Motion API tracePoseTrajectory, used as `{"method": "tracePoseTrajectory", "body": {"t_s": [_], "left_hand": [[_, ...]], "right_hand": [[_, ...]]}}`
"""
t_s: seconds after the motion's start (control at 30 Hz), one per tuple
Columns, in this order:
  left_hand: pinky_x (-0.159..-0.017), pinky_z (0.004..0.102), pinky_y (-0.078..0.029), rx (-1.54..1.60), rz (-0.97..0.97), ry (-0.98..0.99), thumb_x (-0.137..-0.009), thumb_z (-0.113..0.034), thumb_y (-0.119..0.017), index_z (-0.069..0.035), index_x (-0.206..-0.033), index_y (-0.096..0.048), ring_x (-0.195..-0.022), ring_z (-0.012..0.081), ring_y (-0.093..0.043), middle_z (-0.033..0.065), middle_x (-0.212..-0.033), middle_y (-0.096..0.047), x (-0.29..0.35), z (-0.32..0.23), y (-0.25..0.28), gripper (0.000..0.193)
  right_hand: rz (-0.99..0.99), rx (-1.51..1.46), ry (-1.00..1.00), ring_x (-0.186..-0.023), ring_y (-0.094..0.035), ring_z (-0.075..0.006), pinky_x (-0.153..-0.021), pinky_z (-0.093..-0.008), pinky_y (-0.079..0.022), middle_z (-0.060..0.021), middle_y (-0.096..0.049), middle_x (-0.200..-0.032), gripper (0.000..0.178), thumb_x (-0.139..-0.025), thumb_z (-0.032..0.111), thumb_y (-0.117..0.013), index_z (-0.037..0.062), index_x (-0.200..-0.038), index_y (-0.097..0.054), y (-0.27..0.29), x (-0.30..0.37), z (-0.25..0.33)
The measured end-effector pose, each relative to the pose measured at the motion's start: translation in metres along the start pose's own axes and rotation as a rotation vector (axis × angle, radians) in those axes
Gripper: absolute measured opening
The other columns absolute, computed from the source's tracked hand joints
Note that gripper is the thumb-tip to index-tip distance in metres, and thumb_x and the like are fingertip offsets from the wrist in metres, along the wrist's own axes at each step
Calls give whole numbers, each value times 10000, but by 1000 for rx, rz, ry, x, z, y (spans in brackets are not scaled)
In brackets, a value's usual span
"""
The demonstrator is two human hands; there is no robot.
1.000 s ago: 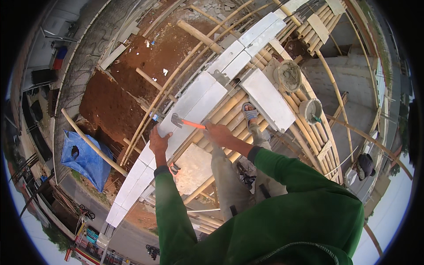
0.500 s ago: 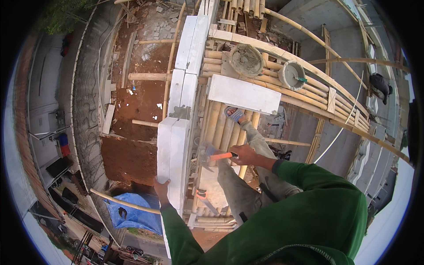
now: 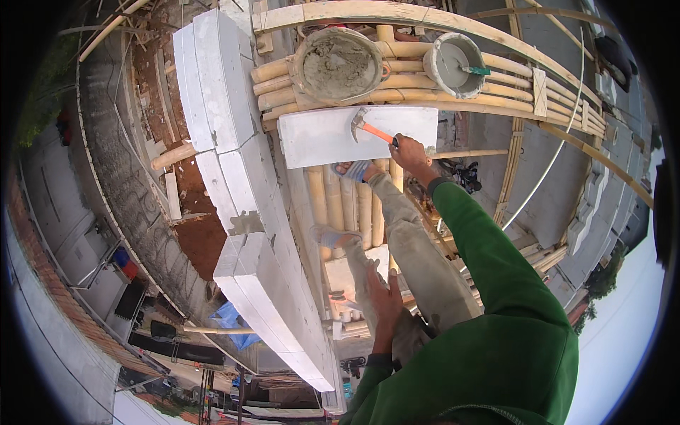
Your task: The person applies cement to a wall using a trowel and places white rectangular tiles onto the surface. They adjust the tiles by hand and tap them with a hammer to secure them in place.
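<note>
My right hand [image 3: 411,156] is closed round the dark grip of a hammer [image 3: 375,132] with an orange handle. The hammer's metal head is over a long white block [image 3: 319,142] that lies flat across the bamboo platform; whether it touches the block I cannot tell. My left hand [image 3: 384,297] is empty, its fingers stretched out beside my left leg. To my left stands a wall of white blocks [image 3: 262,283], with a patch of grey mortar [image 3: 245,222] at a joint.
Beyond the block stand a tub of mortar [image 3: 338,65] and a bucket [image 3: 457,65] with a green-handled tool. Bamboo poles [image 3: 350,205] form the platform under my sandalled feet. A handsaw [image 3: 343,299] lies near my left leg. Lower ground shows past the wall.
My right hand has carried the hammer forward, from beside my legs to over the loose block. My left hand has come off the wall to my leg. The view has shifted too.
</note>
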State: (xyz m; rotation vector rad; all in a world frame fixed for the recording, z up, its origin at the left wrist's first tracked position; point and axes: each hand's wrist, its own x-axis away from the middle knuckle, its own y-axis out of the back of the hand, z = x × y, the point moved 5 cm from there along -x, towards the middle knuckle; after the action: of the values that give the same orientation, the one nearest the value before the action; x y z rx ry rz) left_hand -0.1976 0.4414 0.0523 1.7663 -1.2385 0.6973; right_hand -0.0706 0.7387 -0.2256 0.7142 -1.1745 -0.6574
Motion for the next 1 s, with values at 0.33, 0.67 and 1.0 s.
{"method": "tracePoseTrajectory", "body": {"t_s": [0.33, 0.67, 1.0], "left_hand": [[-1145, 547, -337, -379, 51, 108, -895, -374, -696, -63, -1515, -410, -1300, 452, -480, 224, -1546, -411, -54, -51, -84, 750], [-1120, 543, -355, -459, 12, 128, -862, -341, -693, -89, -1508, -431, -1286, 428, -469, 200, -1521, -430, -64, -73, -80, 741], [-1144, 538, -350, -471, 15, 77, -866, -349, -685, -74, -1495, -447, -1284, 427, -491, 186, -1521, -450, -61, -68, -92, 726]], "right_hand": [[-277, -344, -559, -957, -708, -488, -840, -549, -559, -314, -714, -988, 419, -984, 362, -626, -51, -1060, -615, 22, -134, -87], [-103, -190, -682, -1208, -657, -337, -980, -546, -516, -145, -684, -1251, 420, -941, 326, -685, 84, -1278, -618, -20, -227, -131], [-740, -198, -360, -1184, -500, -447, -995, -551, -403, -256, -538, -1182, 479, -893, 263, -756, -7, -1225, -541, 84, -69, -83]]}}
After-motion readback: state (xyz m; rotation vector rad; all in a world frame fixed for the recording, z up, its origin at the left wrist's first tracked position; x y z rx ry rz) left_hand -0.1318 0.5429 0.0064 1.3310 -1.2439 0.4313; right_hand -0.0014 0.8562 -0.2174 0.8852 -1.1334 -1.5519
